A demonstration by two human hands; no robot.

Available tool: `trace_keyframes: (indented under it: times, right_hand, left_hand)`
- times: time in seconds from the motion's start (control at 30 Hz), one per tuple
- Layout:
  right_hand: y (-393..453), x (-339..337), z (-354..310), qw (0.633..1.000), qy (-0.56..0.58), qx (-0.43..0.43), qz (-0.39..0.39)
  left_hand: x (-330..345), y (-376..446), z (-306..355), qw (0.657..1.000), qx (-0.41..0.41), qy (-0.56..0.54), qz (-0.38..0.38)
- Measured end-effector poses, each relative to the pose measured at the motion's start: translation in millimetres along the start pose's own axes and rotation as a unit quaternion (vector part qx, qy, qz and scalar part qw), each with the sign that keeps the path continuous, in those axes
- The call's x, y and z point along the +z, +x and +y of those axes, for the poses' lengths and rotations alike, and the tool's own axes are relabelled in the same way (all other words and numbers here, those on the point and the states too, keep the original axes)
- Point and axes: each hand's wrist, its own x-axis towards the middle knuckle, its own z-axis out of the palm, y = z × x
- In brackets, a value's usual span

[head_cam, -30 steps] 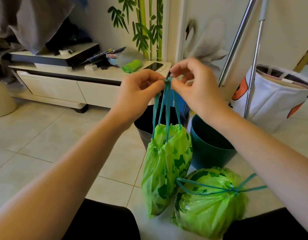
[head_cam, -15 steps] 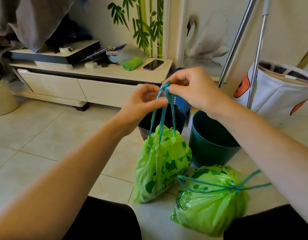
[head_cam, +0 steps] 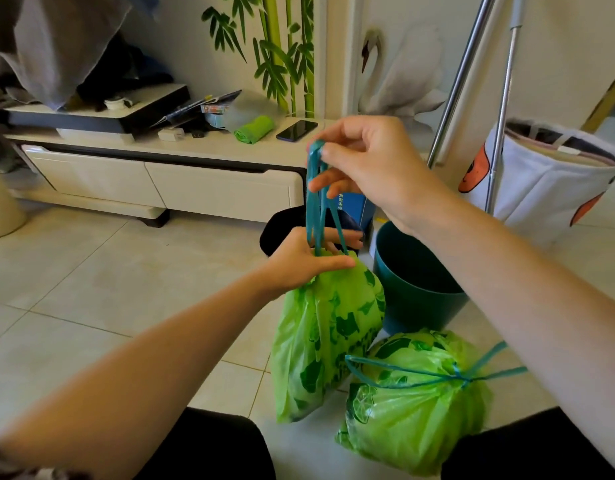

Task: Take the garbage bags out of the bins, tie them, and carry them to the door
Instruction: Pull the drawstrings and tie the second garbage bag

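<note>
Garbage bag (head_cam: pixel 328 337) in green plastic hangs in front of the person, its bottom at or just above the tiled floor (head_cam: pixel 91 289), while its teal drawstrings (head_cam: pixel 316 202) are drawn up tight. Tying looks to be the step in hand. The right hand (head_cam: pixel 365 168) pinches the top of the strings, raised above the bag. The left hand (head_cam: pixel 306 261) is closed around the gathered neck, directly under the right. The next move likely calls for looping the strings into a knot while the neck stays cinched. A second bag (head_cam: pixel 413 407) lies on the floor just beside the first, its strings already knotted. Behind them stand a teal bin (head_cam: pixel 417 296) and a black bin (head_cam: pixel 282 230), both apparently without bags.
</note>
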Motion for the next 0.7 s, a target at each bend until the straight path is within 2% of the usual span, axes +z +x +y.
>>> trace_keyframes:
  times: [0.07, 0.2, 0.27, 0.53, 0.7]
  right_hand:
    - [0, 1, 1, 0.999, 0.003, -0.028, 0.021]
    - [0, -9, -1, 0.987, 0.017, -0.100, 0.125]
    - [0, -17, 1, 0.980, 0.023, -0.108, 0.164]
    - [-5, -30, 31, 0.981, 0.033, -0.039, 0.189]
    - [-2, -35, 46, 0.982, 0.056, 0.058, 0.173]
  left_hand:
    - [7, 0, -1, 1.000, -0.004, 0.001, -0.003]
    - [7, 3, -10, 0.999, -0.024, 0.009, 0.019]
    - [6, 2, -17, 1.000, -0.015, 0.020, 0.012]
    - [8, -5, -42, 0.993, -0.025, 0.098, -0.068]
    - [-5, -8, -42, 0.997, -0.053, -0.004, -0.054]
